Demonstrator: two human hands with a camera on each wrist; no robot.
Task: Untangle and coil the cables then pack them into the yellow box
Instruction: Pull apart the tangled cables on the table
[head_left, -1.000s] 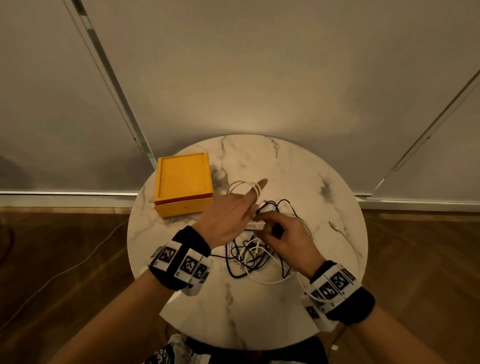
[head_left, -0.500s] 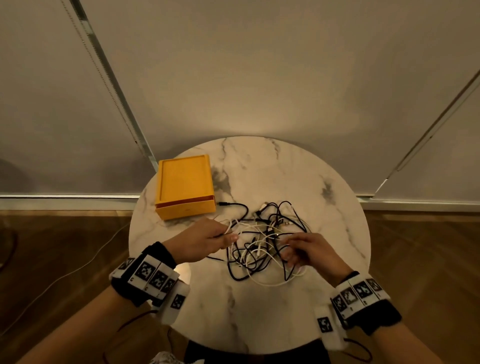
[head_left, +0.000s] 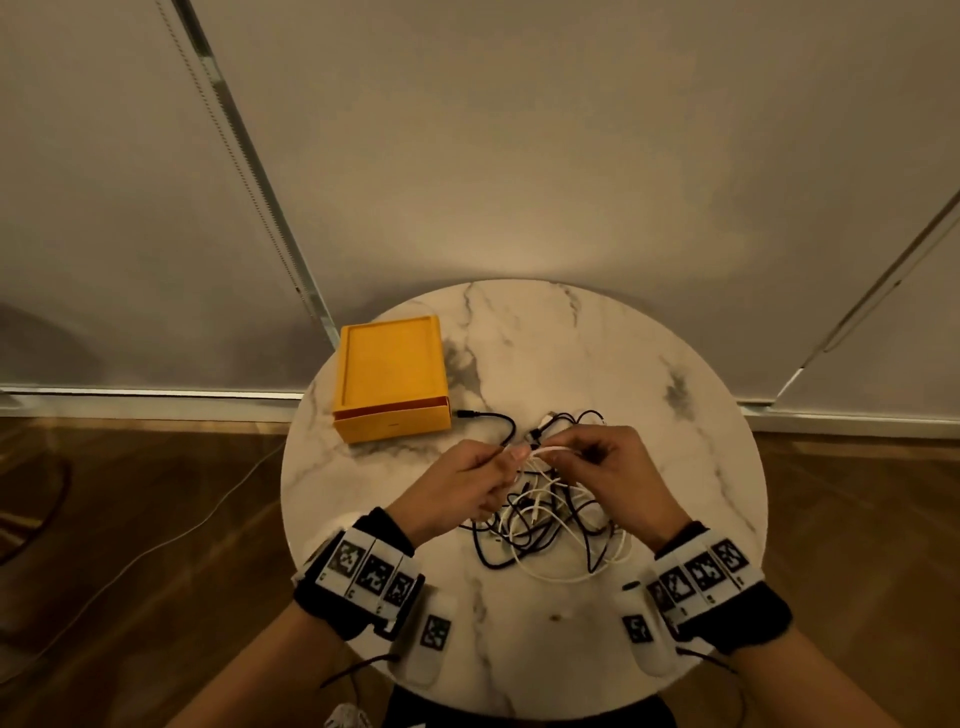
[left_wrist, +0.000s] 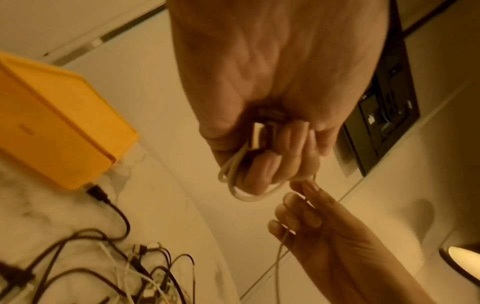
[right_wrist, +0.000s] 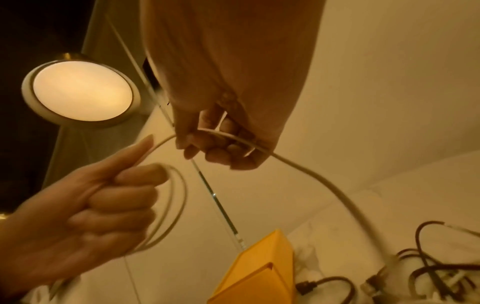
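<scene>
Above the round marble table, both hands meet over a tangle of cables. The left hand has its fingers curled round a small coil of white cable, a couple of loops wrapped about them, with a flat plug tucked against the palm. The right hand pinches the same white cable between thumb and fingertips just beside the left hand, and from there the cable sweeps down to the heap on the tabletop. That heap, black and white leads crossed over one another, lies on the marble beneath and just in front of the hands. One black cable trails out of it, its plug end lying just beside the near right corner of the yellow box. This box sits on the far left part of the table, closed as far as I can see, apart from both hands. Off to the side a round lamp glows.
</scene>
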